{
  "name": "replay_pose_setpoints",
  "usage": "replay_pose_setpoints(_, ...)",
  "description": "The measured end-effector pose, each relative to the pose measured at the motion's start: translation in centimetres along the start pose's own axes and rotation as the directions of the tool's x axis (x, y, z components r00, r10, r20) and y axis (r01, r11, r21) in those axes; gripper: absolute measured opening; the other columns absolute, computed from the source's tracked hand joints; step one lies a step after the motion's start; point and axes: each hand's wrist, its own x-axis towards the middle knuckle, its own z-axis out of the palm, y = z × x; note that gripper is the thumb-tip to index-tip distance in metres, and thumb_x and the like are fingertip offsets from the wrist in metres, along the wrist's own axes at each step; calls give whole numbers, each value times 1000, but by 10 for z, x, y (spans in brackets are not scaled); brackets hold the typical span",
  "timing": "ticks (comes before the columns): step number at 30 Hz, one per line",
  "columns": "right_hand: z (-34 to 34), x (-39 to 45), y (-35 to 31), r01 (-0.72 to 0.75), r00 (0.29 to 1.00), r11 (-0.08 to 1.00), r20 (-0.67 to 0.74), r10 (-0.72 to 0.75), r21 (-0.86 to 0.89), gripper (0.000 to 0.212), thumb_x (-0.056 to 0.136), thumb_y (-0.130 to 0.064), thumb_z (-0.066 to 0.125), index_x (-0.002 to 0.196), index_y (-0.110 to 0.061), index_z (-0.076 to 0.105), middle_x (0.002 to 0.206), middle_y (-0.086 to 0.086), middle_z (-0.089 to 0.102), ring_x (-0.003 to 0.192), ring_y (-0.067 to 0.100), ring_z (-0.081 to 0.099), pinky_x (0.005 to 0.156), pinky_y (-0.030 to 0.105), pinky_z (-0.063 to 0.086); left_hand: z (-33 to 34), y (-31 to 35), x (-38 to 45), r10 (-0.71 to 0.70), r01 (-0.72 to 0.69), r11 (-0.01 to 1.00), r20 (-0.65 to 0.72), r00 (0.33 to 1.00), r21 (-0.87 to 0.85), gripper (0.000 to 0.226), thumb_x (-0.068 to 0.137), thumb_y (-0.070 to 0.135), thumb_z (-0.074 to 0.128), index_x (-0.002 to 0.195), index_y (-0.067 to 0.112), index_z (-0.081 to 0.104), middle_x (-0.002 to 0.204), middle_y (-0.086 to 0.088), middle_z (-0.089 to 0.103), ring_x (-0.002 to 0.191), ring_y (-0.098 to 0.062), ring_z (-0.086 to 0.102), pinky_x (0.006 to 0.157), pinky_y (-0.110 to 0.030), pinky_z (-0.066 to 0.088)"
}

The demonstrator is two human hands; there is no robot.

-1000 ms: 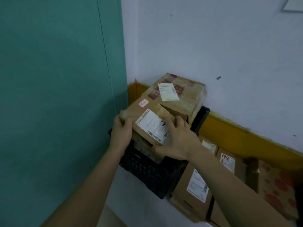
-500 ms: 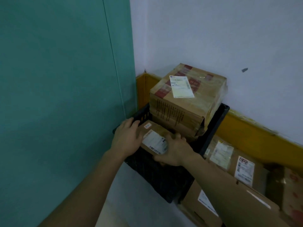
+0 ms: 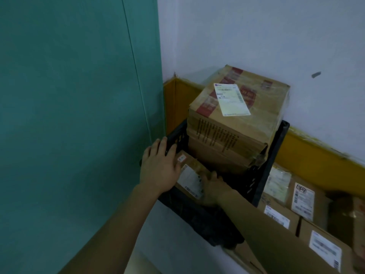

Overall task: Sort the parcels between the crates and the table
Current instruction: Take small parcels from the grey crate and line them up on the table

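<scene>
Lower now, the small cardboard parcel (image 3: 190,175) sits inside the black lattice crate (image 3: 272,155), at 7 o'clock of the taped carton (image 3: 237,119); left hand (image 3: 161,167) flat beside it, right hand (image 3: 212,189) gripping its edge.

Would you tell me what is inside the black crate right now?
The black crate holds a large taped box towards the back and a small labelled parcel in front, under the left hand and right hand. Anything beneath them is hidden.
</scene>
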Motion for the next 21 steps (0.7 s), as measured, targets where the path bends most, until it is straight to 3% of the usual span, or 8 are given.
replay_pose_setpoints(3,-3,-1,3,27,999,998,-32,-29,-59,124,86,-84,64,171,-29,-8,178,19,-9,161,50,6,125,65,31,1,1,1,2,-3,1000,6,1000,24,71,104,61,38,164,24,36,175,-13,25,160,-35,22,128,-56,21)
replay_pose_setpoints(7,-7,-14,4,125,961,985,-231,-150,-119,116,90,-84,58,173,-25,3,177,17,6,160,45,14,123,59,36,-2,1,2,1,-1,1000,-19,1000,-1,72,104,63,37,164,22,37,173,-13,28,160,-35,22,129,-58,17)
replay_pose_setpoints(13,-14,-60,19,193,849,980,-495,-188,-40,83,101,-75,46,168,-26,33,168,11,36,150,37,37,115,48,47,-14,20,-7,189,-221,963,-195,963,-157,55,103,43,54,149,13,59,158,-14,52,146,-34,47,122,-53,37)
replay_pose_setpoints(15,-13,-86,28,234,760,972,-618,-200,-27,79,103,-72,38,161,-19,47,162,9,49,145,35,47,113,49,50,-20,33,-11,258,-307,934,-248,934,-183,52,103,40,55,146,12,62,154,-11,57,144,-30,50,120,-50,39)
replay_pose_setpoints(19,-4,-140,52,263,423,964,-893,-152,-40,59,109,-53,46,144,-10,67,147,11,65,137,33,57,115,49,51,-28,65,-16,349,-413,887,-285,893,-207,50,105,39,57,147,12,60,154,-8,57,144,-27,49,119,-49,42)
replay_pose_setpoints(21,5,-160,73,209,341,978,-937,-70,3,55,110,-49,52,144,-9,67,150,12,63,141,33,54,118,50,47,-32,87,-20,389,-454,864,-284,877,-217,51,106,40,56,150,13,57,156,-7,55,146,-27,47,119,-49,42)
